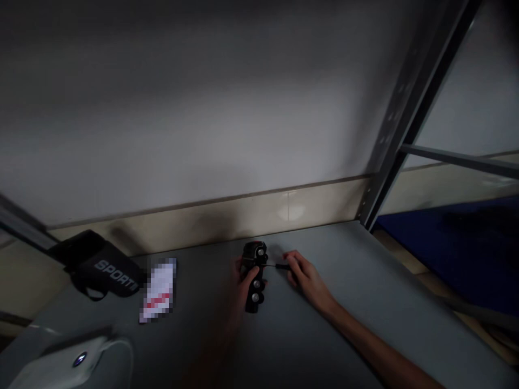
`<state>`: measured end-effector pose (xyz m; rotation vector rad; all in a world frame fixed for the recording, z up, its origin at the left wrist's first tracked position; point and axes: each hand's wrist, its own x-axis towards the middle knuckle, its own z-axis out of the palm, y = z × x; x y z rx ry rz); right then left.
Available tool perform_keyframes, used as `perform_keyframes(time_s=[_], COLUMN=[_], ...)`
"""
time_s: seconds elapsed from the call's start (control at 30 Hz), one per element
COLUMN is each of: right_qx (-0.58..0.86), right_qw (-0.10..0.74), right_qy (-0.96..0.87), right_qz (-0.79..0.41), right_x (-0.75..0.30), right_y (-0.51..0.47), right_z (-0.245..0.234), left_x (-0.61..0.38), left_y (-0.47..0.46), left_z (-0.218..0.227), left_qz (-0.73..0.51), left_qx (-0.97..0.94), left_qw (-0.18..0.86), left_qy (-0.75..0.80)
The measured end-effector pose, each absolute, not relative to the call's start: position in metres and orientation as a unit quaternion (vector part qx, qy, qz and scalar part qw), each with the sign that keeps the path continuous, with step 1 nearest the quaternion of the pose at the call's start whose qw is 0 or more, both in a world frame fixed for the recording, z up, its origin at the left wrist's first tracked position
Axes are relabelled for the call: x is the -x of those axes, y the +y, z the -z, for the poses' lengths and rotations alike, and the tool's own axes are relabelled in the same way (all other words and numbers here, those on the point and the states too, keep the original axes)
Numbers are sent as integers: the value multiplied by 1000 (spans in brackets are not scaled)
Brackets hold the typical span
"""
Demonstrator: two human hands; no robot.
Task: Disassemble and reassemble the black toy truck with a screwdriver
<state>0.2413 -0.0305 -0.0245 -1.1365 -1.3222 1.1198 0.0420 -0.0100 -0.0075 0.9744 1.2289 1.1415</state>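
Observation:
My left hand (242,283) is wrapped round a small black device (254,275) with round silver buttons, holding it upright on the grey table (357,302). My right hand (305,275) pinches a thin dark screwdriver (279,266) whose tip points left at the upper part of the device. The scene is dim and my left forearm is blurred.
A black bag marked SPORT (101,265) lies at the table's far left, with a blurred white card (159,290) beside it. A white rounded object (73,363) sits at the near left corner. A grey metal shelf post (409,119) rises at the right, with a blue surface (458,248) behind it.

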Motion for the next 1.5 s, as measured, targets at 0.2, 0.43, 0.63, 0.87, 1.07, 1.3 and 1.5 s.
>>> perform_keyframes(time_s=[0.2,0.43,0.63,0.87,1.07,1.3,1.5], right_qx=[453,457,434,466,512,494,448], right_qw=[546,510,466,460,439,419,431], right_qy=[-580,-570,-694,-638,-625,-710,-558], right_qz=[-400,-454,-336,-404,-393,-277,-549], right_x=[-241,-239,-246,-239,-229,-227,-225], right_y=[-32,-35,-42,-46,-47,-56,-48], right_z=[24,20,15,20,18,13,19], left_x=[-41,-38,-29,-24,-20,-17,-19], left_y=[-12,-9,-2,-6,-2,0,-1], left_z=[4,4,9,4,2,-5,-10], left_qz=[-483,-470,-468,-482,-501,-489,-487], left_qx=[-419,-426,-432,-463,-499,-492,-488], left_qw=[562,573,586,578,525,535,549], left_qy=[525,518,501,468,474,482,473])
